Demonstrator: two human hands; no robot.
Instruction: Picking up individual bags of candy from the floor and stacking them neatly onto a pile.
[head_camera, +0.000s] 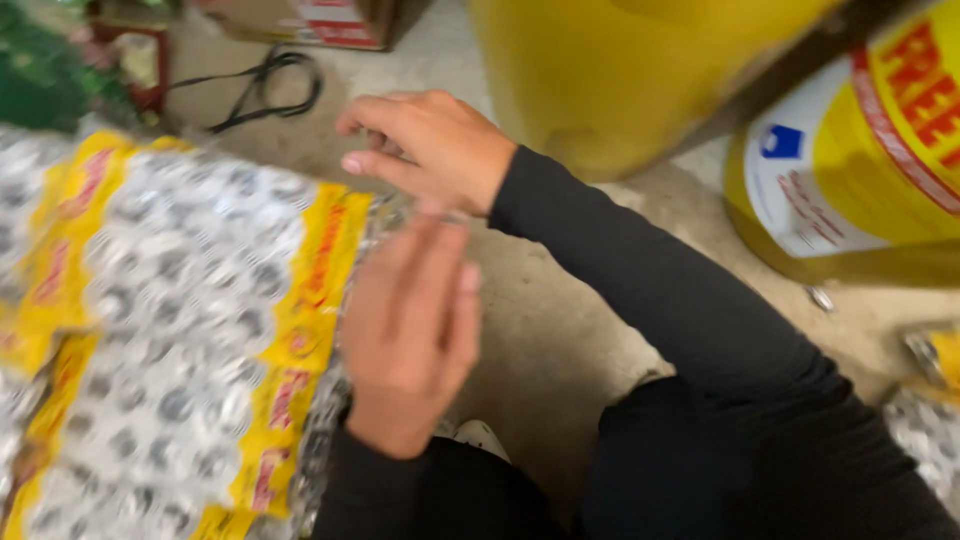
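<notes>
Head view, looking down at a bare concrete floor (560, 340). Left hand (410, 335), at centre frame, rises from a black sleeve with its fingers held together and pointing up the frame, its palm side just beside the right edge of a large clear plastic multipack of small silver-and-grey sachets banded with yellow and red strips (170, 330); the pack fills the left half of the frame. Motion blur hides whether the fingertips pinch the wrapper, so the grip cannot be told. Right hand (430, 145), upper centre, lies across the frame with its fingers loosely curled and pointing left, just above the pack's upper right corner and close above the left fingertips; whether it holds anything cannot be told. Black-sleeved right forearm (650, 290) runs down to lower right. Large yellow drum (620, 70) stands at top centre; a yellow, white and red tin (850, 170) at upper right. Black cord loop (270, 85) lies at upper left
</notes>
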